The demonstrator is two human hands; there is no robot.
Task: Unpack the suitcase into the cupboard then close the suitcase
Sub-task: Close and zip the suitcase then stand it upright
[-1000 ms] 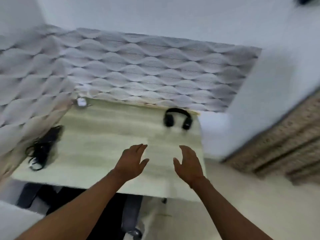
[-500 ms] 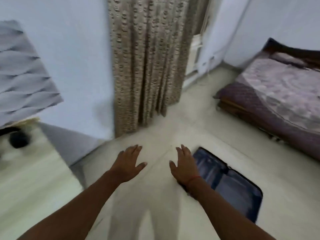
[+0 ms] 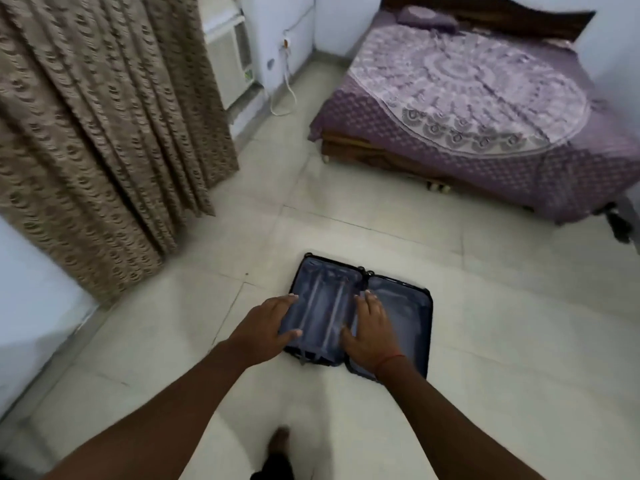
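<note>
A dark blue suitcase (image 3: 401,306) lies flat and wide open on the tiled floor, both halves showing bare blue lining with nothing inside. My left hand (image 3: 266,327) is stretched out, fingers straight, in front of the left half's near edge. My right hand (image 3: 370,330) is also flat and spread, in front of the hinge between the two halves. Both hands hold nothing. From here I cannot tell whether they touch the case. No cupboard is in view.
A bed with a purple patterned cover (image 3: 485,109) stands at the right. A brown curtain (image 3: 97,133) hangs at the left, beside a white appliance (image 3: 228,57) with a cord on the floor. My foot (image 3: 277,441) shows below, on pale floor tiles (image 3: 519,341).
My view has swung from a desk with headphones to the right and down onto the floor. The suitcase now lies under my outstretched hands, which have kept their flat pose.
</note>
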